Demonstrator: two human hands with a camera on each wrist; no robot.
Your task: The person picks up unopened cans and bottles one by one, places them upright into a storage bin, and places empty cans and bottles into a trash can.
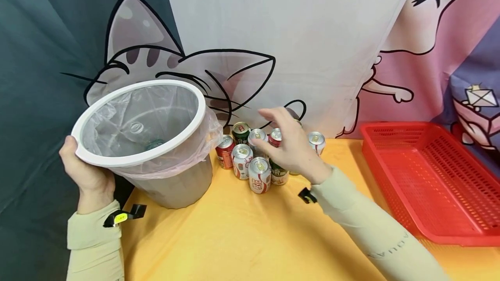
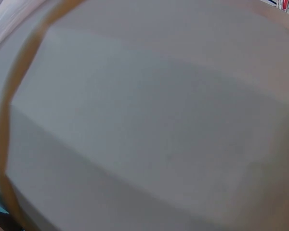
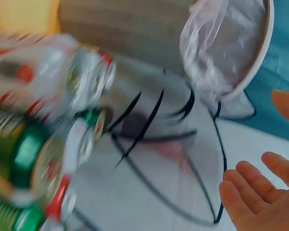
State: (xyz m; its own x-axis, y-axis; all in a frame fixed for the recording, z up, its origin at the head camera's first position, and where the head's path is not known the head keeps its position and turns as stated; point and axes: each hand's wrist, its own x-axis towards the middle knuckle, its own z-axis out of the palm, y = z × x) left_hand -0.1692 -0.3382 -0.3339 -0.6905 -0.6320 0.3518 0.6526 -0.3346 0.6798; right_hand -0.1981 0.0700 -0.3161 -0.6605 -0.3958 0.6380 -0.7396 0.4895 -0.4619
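Note:
My left hand (image 1: 87,177) grips the white rim of a grey trash bin (image 1: 179,185), which is tilted toward me. A clear plastic bag (image 1: 207,142) lines it and folds over the outside; a green can (image 1: 154,144) shows at the bottom. The left wrist view is filled by the bin's grey wall (image 2: 144,115). My right hand (image 1: 294,146) hovers over a cluster of soda cans, fingers spread and holding nothing. Among them are a white can (image 1: 259,179), a red can (image 1: 225,155) and a dark green can (image 1: 241,131). Blurred cans (image 3: 29,77) also appear in the right wrist view.
A red plastic basket (image 1: 390,185) with perforated sides stands on the right. Yellow cloth (image 1: 234,237) covers the table. Behind everything hangs a cartoon-printed curtain (image 1: 312,34), close against the cans. One white can (image 1: 317,141) stands at the right of the cluster.

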